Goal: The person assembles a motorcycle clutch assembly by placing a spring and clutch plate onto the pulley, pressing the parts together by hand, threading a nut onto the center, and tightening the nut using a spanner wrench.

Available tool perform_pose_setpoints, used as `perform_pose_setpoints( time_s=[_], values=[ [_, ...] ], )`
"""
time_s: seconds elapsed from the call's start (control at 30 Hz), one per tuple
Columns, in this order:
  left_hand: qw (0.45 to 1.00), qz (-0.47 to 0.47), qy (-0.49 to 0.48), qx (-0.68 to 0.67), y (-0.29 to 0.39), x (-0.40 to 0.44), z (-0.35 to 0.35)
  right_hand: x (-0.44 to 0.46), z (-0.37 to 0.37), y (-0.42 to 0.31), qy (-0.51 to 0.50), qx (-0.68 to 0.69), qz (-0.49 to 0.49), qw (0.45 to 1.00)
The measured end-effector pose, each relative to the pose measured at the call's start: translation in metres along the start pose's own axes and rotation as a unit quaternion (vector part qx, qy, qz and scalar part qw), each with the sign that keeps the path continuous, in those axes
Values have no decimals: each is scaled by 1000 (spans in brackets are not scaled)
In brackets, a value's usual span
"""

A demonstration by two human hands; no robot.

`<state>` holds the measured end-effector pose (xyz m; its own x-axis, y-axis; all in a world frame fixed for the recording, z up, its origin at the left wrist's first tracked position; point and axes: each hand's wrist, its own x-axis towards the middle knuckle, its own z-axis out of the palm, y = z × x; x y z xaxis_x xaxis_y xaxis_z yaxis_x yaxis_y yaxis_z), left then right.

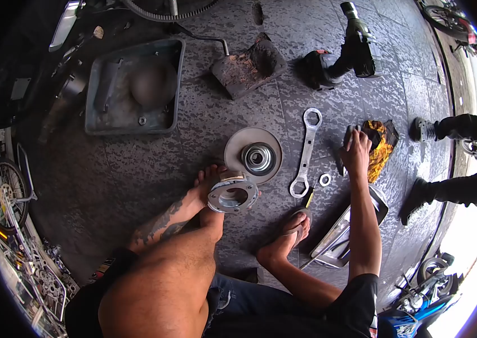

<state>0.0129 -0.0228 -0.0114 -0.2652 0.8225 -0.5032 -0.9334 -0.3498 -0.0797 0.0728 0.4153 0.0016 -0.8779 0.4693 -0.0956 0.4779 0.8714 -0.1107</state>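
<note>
Left hand [198,191] clasps the clutch-shoe assembly [216,199], partly hidden behind it, and is nearer than the right to the spring-topped pulley [256,157] just beyond and rightward; next, a double-ended ring wrench [307,152] points lengthwise away; right hand [356,147] reaches the patterned cloth [383,147], its hold unclear.

A grey, hollow metal part [234,185] is held face up, left of a crumpled yellow-and-black cloth [382,149].
</note>
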Motion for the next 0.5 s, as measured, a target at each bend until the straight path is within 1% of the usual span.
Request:
perform_pose_setpoints(
  time_s=[0.03,0.07,0.1,0.13,0.17,0.2,0.23,0.27,0.3,0.33,0.37,0.4,0.5],
  values=[
    [1000,-1,1,1,-1,0,0,-1,6,-1,49,41,-21,998],
    [1000,-1,4,2,-1,0,1,-4,12,-2,114,21,-13,993],
    [1000,0,7,4,-1,0,1,-5,7,-22,178,2,-6,984],
    [1000,2,8,5,0,0,1,-8,-6,-42,174,52,-7,983],
    [1000,2,10,7,0,-1,1,-17,0,-54,196,111,-21,974],
    [1000,1,11,10,0,-1,2,-24,4,-66,109,222,-36,968],
    [1000,0,13,10,1,0,2,-37,-6,-98,16,332,29,943],
    [1000,-1,11,16,1,0,3,-50,9,-117,-64,361,81,927],
    [1000,-3,10,18,1,0,2,-56,19,-135,-99,422,86,897],
    [1000,-4,12,20,1,1,2,-61,17,-156,-108,449,153,874],
    [1000,-3,11,26,1,0,2,-67,53,-165,-46,445,195,873],
    [999,-5,11,31,1,0,2,-71,64,-176,-20,493,212,843],
    [998,-12,17,52,1,-2,-2,-75,62,-188,22,549,243,800]
  ],
)
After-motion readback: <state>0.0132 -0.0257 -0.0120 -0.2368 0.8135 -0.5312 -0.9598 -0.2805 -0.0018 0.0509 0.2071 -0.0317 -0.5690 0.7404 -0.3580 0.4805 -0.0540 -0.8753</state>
